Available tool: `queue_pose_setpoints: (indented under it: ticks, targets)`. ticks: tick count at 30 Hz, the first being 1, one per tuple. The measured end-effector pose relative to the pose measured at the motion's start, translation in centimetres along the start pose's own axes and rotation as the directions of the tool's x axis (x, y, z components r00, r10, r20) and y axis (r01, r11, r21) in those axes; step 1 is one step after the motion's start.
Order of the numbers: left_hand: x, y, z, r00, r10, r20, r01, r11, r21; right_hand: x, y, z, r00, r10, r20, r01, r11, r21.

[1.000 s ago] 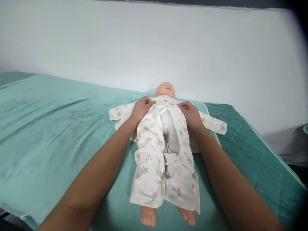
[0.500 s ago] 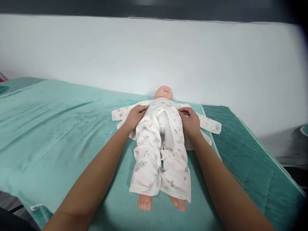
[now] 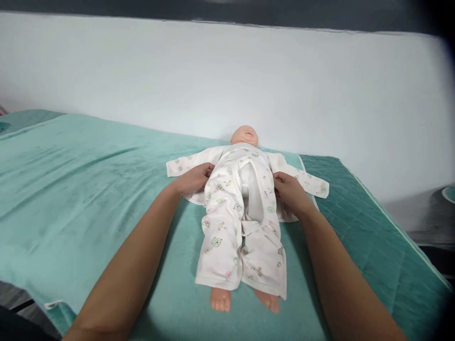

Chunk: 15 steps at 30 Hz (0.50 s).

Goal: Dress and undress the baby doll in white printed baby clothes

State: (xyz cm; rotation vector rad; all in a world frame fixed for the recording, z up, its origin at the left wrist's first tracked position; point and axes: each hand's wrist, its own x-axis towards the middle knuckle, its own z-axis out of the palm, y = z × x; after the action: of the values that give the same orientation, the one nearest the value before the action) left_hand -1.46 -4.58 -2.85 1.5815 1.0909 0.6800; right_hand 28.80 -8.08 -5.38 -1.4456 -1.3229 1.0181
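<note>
A baby doll (image 3: 245, 135) lies on its back with its head toward the wall and its bare feet toward me. White patterned trousers (image 3: 222, 213) with an open crotch cover its legs and reach up over its belly. A matching white top (image 3: 316, 184) spreads out at both sides, its sleeves stretched outward. My left hand (image 3: 196, 179) is at the left side of the waist, fingers closed and their tips partly hidden by the cloth. At the right side of the waist, my right hand (image 3: 289, 190) has its fingers closed at the trousers' edge.
Under the doll lies a light green sheet (image 3: 88, 189), wrinkled at the left. A darker green quilted cover (image 3: 377, 246) shows at the right. The white wall (image 3: 177, 76) stands right behind the doll's head.
Both hands have moved down along the doll's sides and slightly outward, away from the chest. The doll appears slightly farther right in view.
</note>
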Motion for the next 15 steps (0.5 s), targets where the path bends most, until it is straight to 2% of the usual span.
queue_pose_setpoints:
  ticks: [3,5,10,15]
  targets:
    - [-0.5,0.7,0.5,0.998,-0.058,0.015,0.059,0.994,-0.09,-0.1,0.0,-0.4,0.982,0.071,0.176,-0.096,0.986,0.138]
    - [-0.7,1.0,0.9,0.997,-0.08,-0.007,0.079,0.989,-0.125,-0.2,0.1,-0.5,0.968,0.076,0.238,-0.122,0.975,0.186]
    - [-0.8,1.6,1.6,0.993,-0.093,-0.07,0.076,0.973,-0.217,-0.1,0.4,-0.7,0.954,0.095,0.283,-0.17,0.952,0.255]
    - [-0.8,2.0,2.1,0.993,-0.107,-0.047,0.09,0.957,-0.276,-0.3,0.0,-0.8,0.949,0.124,0.29,-0.21,0.935,0.287]
